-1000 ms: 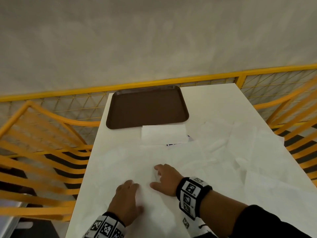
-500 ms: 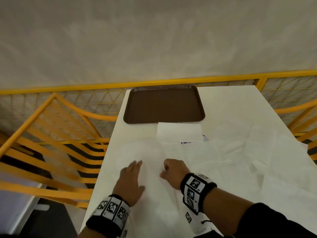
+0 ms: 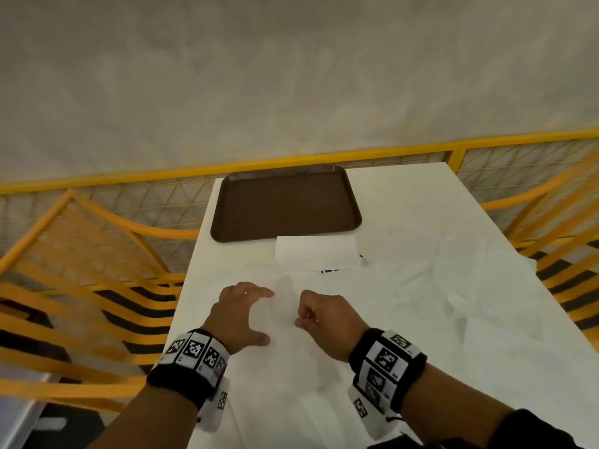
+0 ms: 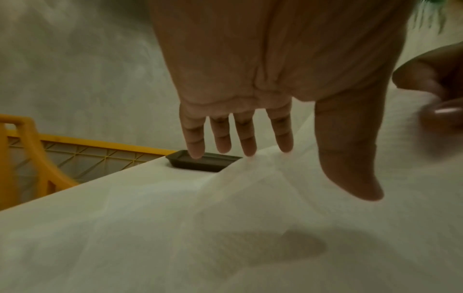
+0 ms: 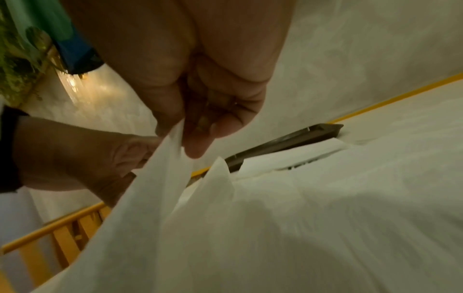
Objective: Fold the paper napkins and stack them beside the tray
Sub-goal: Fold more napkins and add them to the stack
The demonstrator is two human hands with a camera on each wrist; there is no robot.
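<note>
A white paper napkin (image 3: pixel 285 322) lies spread on the white table between my hands. My left hand (image 3: pixel 241 314) (image 4: pixel 250 138) hovers over its left part with straight, spread fingers. My right hand (image 3: pixel 319 311) (image 5: pixel 185 136) pinches a raised edge of the napkin (image 5: pixel 168 168) between thumb and fingers. A folded napkin (image 3: pixel 316 252) lies just in front of the brown tray (image 3: pixel 285 202), which shows at the far edge in the left wrist view (image 4: pixel 204 163) and the right wrist view (image 5: pixel 288 142).
Several more loose white napkins (image 3: pixel 453 286) cover the right half of the table (image 3: pixel 405 196). Yellow railings (image 3: pixel 97 247) and chair backs flank both sides. The table's left edge runs close to my left wrist.
Both hands have moved up the napkin toward the tray. The left hand has lifted and spread its fingers. The right hand now pinches a raised napkin edge.
</note>
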